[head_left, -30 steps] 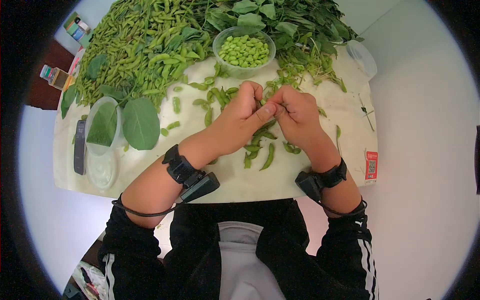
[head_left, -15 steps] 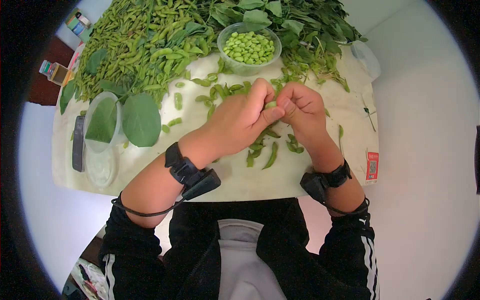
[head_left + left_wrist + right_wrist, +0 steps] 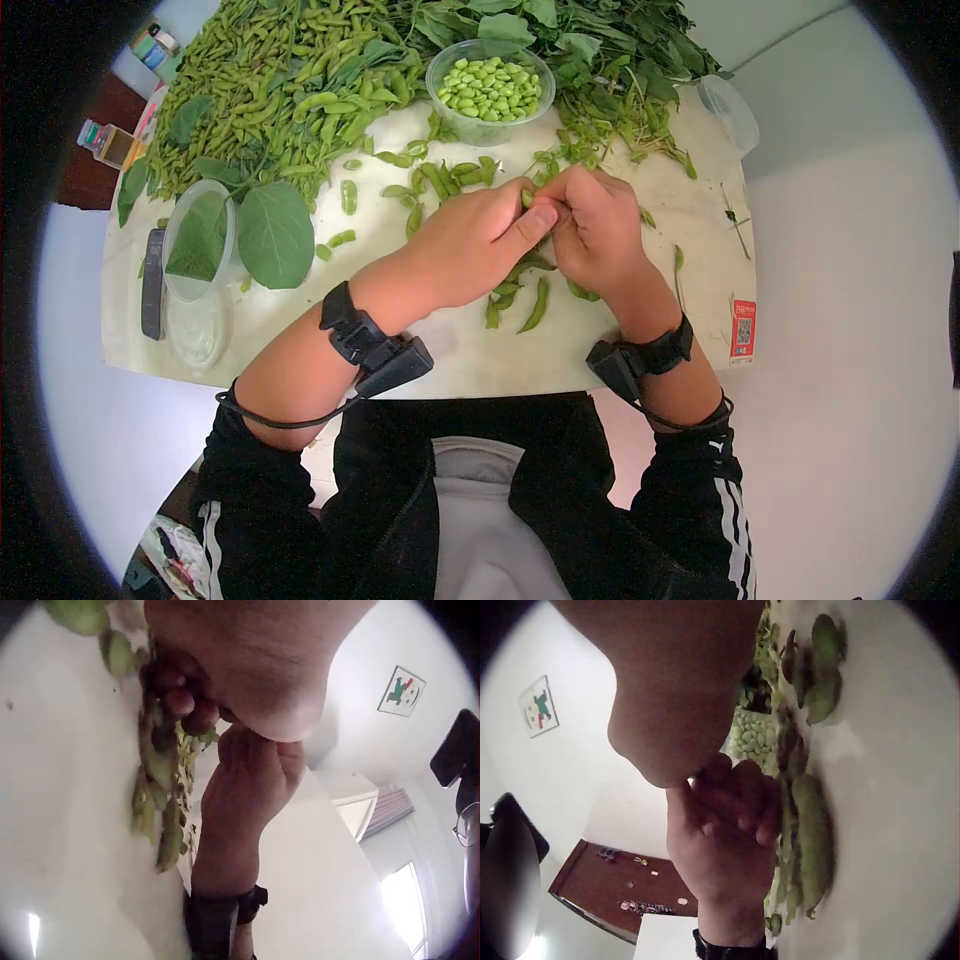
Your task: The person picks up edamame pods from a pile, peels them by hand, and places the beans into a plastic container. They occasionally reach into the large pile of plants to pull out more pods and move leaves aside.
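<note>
My left hand (image 3: 470,240) and right hand (image 3: 600,235) meet over the table, thumbs and forefingers together. Between them they pinch a green soybean pod (image 3: 527,198), mostly covered by the fingers. In the left wrist view, the curled fingers of the left hand sit close over loose pods (image 3: 171,832). Beyond my hands, a clear plastic bowl (image 3: 485,132) is filled with shelled green soybeans (image 3: 488,88). A few plump pods (image 3: 536,306) lie on the tabletop just below my hands, and others (image 3: 435,180) lie to their upper left.
A large heap of pods (image 3: 270,110) covers the back left, with leafy stems (image 3: 610,40) behind the bowl. At left are a clear tub (image 3: 200,240), a lid (image 3: 197,330), a phone (image 3: 153,285) and a big leaf (image 3: 275,235). A red QR card (image 3: 743,328) sits at the right edge.
Both hands stay together, shifting slightly; the right hand's fingers have curled in closer to the left thumb. The green showing between the fingertips half a second ago is now seen by the left forefinger.
</note>
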{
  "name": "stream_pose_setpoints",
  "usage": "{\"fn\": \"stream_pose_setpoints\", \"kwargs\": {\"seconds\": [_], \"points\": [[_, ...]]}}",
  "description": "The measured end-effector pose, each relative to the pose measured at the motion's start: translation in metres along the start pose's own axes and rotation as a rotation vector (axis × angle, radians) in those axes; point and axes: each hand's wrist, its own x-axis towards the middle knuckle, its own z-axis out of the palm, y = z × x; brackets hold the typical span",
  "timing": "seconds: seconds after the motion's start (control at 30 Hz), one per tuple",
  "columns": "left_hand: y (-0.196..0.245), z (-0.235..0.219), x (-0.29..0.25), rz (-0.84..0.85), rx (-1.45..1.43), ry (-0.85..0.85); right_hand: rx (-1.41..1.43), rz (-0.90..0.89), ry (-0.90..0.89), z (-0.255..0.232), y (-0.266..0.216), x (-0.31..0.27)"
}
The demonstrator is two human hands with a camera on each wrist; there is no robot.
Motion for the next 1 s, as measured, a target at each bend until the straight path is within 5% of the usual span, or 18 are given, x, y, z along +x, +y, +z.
{"fn": "stream_pose_setpoints", "kwargs": {"seconds": [0.23,0.33,0.53,0.6,0.67,0.73,0.9,1.0], "points": [[0.004,-0.013,0.001,-0.077,-0.231,-0.252,0.281,0.162,-0.185,-0.006,-0.002,-0.001],[0.000,-0.011,0.000,-0.164,-0.647,-0.304,0.604,0.268,-0.113,-0.001,0.001,-0.003],[-0.006,-0.015,0.003,-0.048,-0.723,-0.138,1.017,0.522,0.184,-0.007,0.013,0.003],[-0.001,-0.022,0.006,-0.089,-0.576,-0.007,1.066,0.596,0.493,-0.011,0.023,0.010],[0.006,-0.029,0.015,-0.088,-0.587,0.052,1.040,0.664,0.524,-0.019,0.031,0.014],[0.005,-0.039,0.035,-0.260,-0.707,0.004,1.059,0.812,0.567,-0.022,0.038,0.011],[0.019,-0.059,0.068,-0.479,-1.095,0.021,1.106,0.856,0.509,-0.024,0.037,0.011],[0.023,-0.061,0.059,-0.354,-1.075,0.062,1.114,0.829,0.533,-0.026,0.039,0.008]]}}
